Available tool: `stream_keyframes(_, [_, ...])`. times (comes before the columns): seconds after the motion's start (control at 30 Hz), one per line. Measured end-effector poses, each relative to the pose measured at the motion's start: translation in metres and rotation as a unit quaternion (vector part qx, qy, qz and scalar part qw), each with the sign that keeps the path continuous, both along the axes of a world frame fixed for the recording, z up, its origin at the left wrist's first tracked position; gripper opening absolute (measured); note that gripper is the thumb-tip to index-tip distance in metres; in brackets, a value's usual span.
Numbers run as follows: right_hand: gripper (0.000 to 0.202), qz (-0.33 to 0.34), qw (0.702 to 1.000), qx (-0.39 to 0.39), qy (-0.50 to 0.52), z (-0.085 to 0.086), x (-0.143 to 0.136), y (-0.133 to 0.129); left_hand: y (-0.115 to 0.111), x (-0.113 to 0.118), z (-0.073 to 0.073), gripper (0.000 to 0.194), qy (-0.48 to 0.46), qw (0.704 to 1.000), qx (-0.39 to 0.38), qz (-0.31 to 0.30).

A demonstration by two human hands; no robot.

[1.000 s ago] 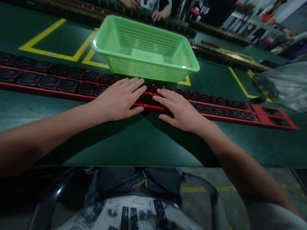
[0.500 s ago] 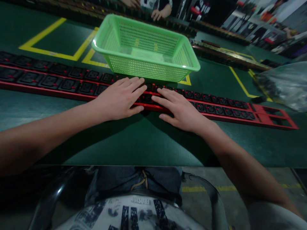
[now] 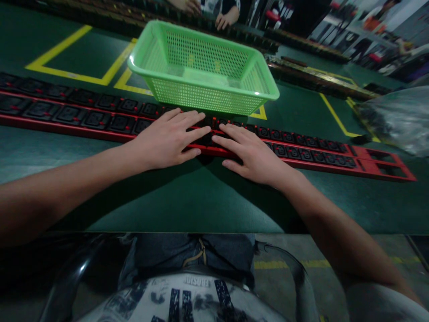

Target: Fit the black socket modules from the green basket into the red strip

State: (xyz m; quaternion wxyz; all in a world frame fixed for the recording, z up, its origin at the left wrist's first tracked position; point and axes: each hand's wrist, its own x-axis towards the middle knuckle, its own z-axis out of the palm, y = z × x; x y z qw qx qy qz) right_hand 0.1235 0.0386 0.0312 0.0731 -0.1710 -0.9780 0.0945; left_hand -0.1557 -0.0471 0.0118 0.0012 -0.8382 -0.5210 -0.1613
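Two long red power strip housings (image 3: 372,154) lie side by side across the green table, lined with black outlet sockets (image 3: 97,119). My left hand (image 3: 170,138) rests palm down over the middle of them, its fingers spread and pointing right. Just to its right, my right hand (image 3: 250,152) also lies flat on the strips, fingers apart and pointing up and left. A small gap separates the fingertips of both hands. Neither hand grips anything. The sockets under my palms are hidden.
A green plastic basket (image 3: 204,96) stands right behind the strips. Yellow tape (image 3: 72,77) marks the green table (image 3: 187,201). A clear plastic bag (image 3: 398,118) lies at the right. Across the table are a co-worker's hands (image 3: 228,19) and more long strips (image 3: 321,77).
My left hand's fingers have shifted slightly right, with the index finger stretched further. My right hand stays nearly still. The co-worker's hand across the table has moved slightly.
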Motion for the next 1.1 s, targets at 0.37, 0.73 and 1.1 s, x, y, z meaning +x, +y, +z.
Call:
stream_keyframes(0.37, [0.069,0.000,1.000,-0.005,0.005,0.000,0.000,0.000,0.006,-0.004,-0.002,0.046,-0.035,0.997,0.017,-0.071])
stream_keyframes(0.73, [0.074,0.000,1.000,-0.008,0.010,-0.001,0.001,0.001,0.005,-0.003,-0.004,0.039,-0.064,0.994,0.055,-0.069])
stream_keyframes(1.1, [0.072,-0.004,1.000,-0.011,0.009,0.000,0.000,0.000,-0.001,0.005,0.008,0.038,-0.039,0.997,0.061,0.009])
